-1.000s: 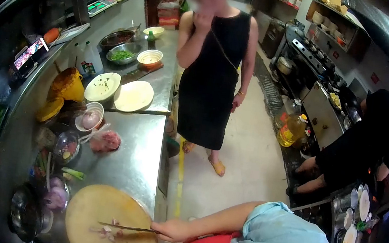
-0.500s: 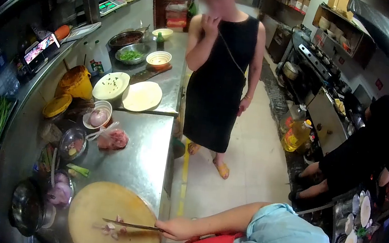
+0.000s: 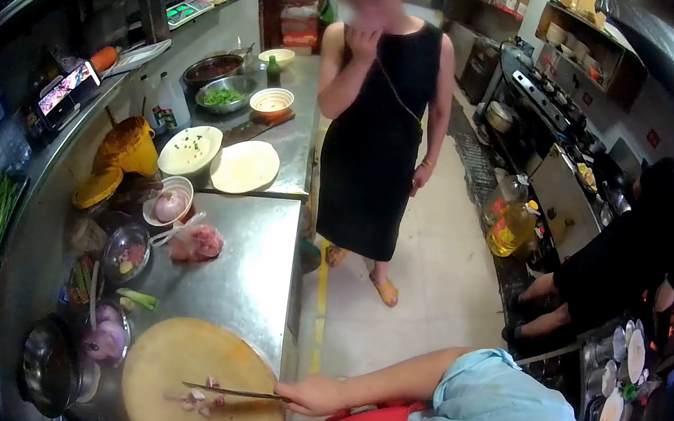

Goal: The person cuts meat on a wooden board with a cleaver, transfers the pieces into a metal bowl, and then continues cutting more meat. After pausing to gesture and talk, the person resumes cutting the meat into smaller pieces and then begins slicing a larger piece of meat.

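Observation:
At the bottom of the view, my right hand point(image 3: 311, 395) is closed round the handle of a kitchen knife point(image 3: 236, 391). The blade reaches left over a round wooden chopping board point(image 3: 190, 353). Small pieces of what looks like pinkish meat point(image 3: 198, 403) lie on the board beside and below the blade, with a few more near its lower edge. My left hand is out of view. Close to the board's left rim are purple onions point(image 3: 106, 338) and a cut length of scallion point(image 3: 136, 298).
Behind the board lie a bag of raw meat point(image 3: 197, 241), a bowl holding an onion point(image 3: 170, 204) and a metal dish point(image 3: 126, 251). A dark pan point(image 3: 47, 364) stands at left. One person point(image 3: 377, 131) stands in the aisle; another point(image 3: 639, 242) bends at the stove.
The view has shifted slightly. My right hand and the knife stay nearly in place over the board. The standing person's pose is almost the same.

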Demonstrator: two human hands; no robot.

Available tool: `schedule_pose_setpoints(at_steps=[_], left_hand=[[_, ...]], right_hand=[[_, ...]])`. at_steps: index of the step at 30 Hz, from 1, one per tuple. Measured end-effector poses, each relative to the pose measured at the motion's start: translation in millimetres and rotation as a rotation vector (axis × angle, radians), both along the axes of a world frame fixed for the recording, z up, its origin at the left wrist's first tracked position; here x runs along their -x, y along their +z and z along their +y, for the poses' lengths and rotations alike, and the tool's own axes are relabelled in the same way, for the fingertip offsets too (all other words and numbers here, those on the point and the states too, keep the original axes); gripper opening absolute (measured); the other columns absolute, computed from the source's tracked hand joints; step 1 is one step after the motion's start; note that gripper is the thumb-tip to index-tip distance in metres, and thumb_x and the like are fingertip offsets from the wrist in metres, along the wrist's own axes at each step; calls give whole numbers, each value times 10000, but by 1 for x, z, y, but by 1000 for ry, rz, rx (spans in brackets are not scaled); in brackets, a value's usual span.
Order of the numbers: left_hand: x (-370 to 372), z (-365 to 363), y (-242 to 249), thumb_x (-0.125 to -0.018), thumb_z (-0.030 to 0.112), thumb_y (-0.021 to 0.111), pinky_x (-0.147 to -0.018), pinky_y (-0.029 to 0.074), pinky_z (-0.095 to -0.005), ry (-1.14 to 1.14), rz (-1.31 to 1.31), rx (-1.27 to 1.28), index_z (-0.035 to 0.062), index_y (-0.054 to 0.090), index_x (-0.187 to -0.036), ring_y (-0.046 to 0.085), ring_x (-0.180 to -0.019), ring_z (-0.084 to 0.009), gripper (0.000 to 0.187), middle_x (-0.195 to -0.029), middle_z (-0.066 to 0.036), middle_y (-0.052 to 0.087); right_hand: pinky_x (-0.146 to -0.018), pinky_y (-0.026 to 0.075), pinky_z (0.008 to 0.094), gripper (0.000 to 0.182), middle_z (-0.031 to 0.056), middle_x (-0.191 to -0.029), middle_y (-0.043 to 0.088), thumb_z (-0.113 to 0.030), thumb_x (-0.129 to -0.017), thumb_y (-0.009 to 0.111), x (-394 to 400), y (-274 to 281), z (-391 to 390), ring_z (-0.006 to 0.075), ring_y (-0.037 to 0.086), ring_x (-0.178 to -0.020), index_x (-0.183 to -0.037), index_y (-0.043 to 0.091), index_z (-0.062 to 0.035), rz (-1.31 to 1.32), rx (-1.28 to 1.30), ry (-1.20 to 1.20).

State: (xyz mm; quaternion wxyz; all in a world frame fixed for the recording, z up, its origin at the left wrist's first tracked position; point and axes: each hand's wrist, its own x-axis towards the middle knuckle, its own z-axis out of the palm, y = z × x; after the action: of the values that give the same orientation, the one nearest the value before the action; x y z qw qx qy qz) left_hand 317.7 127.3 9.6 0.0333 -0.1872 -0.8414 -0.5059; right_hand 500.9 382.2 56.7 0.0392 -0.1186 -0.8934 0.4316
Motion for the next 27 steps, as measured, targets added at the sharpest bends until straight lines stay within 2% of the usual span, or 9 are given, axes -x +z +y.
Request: schedule_pose_setpoints(at_steps=[4,7,9,10,11,12,13,22,27], left_hand=[[1,0,-3,-895,126,603,-789,513,-370,0,-16,112,-33,604,-1101,625,-883,-273,261,-1015,-184,646],[20,-24,-51,-895,198,591,-826,523,-394,54,-219,125,-71,555,-1143,594,-945,-274,368,-1061,-190,613],[11,-15,-33,-926,163,574,-840,530,-361,-105,-340,-135,-59,532,-1219,605,-977,-264,370,-1121,-199,616],[10,-17,-39,-907,173,583,-875,506,-372,-135,-325,-227,-68,480,-1268,606,-998,-268,446,-1143,-189,620],[7,-19,-43,-888,182,592,-910,483,-383,-169,-311,-319,-76,429,-1317,608,-1019,-271,527,-1166,-179,625],[-5,-1,3,-871,157,603,-987,407,-429,-16,-274,-118,-59,447,-1310,559,-1086,-296,513,-1144,-170,629],[-8,-20,-3,-851,160,613,-1032,314,-459,26,121,311,-14,459,-1321,508,-1134,-320,525,-1186,-152,609],[-13,-25,-6,-728,244,638,-984,295,-494,125,253,424,77,601,-1001,498,-1018,-321,322,-1012,-104,573],[-5,-21,-12,-628,188,664,-1024,262,-523,51,191,439,22,605,-956,477,-1089,-355,372,-1027,-169,575]], right_hand=[[-613,468,473,260,190,-787,568,-180,-891,511,-1,-17,-1,406,585,-719,-1109,409,-81,70,76,-19],[-657,480,493,304,224,-807,589,-212,-864,551,-7,-19,0,402,601,-730,-1117,462,-69,-135,188,-56],[-629,480,472,262,174,-812,602,-210,-863,552,-11,11,3,357,613,-728,-1100,502,-112,-168,180,-81],[-637,487,491,304,196,-841,618,-220,-848,569,-11,-7,2,385,614,-743,-1124,500,-110,-124,-72,-73],[-637,486,508,309,204,-838,622,-212,-843,571,-4,15,1,401,612,-735,-1118,497,-92,-378,-35,-60],[-630,485,507,300,208,-793,621,-215,-848,567,0,29,2,406,611,-714,-1105,495,-78,-198,-103,-40],[-627,488,497,341,206,-773,619,-186,-836,588,4,39,3,415,611,-702,-1140,487,-68,-193,-174,61],[-567,489,467,341,159,-805,616,-132,-795,607,45,74,-51,370,620,-649,-1094,458,-64,-240,-305,461],[-517,485,466,298,166,-766,611,-160,-799,598,57,83,-52,371,619,-604,-1034,446,-57,-296,-452,503]])
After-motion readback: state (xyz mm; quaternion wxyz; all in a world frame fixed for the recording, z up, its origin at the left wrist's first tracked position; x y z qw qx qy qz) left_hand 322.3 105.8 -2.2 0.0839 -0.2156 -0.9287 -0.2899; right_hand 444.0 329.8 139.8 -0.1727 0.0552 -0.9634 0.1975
